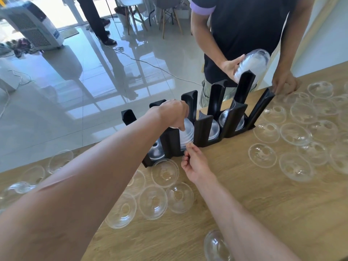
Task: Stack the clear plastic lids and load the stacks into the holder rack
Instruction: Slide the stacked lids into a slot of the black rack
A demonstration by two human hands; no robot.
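While left grip pinches upright lid stack in rack, right grip hangs loose, w/ nothing held.

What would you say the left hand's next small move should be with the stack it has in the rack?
Probably press the lid stack further down into the black holder rack: the left hand rests atop it, and the right hand waits open beside the slot.

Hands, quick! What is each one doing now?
Left hand: fingers grip the stack of clear dome-shaped plastic lids in the black plastic holder rack.
Right hand: open, holding nothing, beside the stack.
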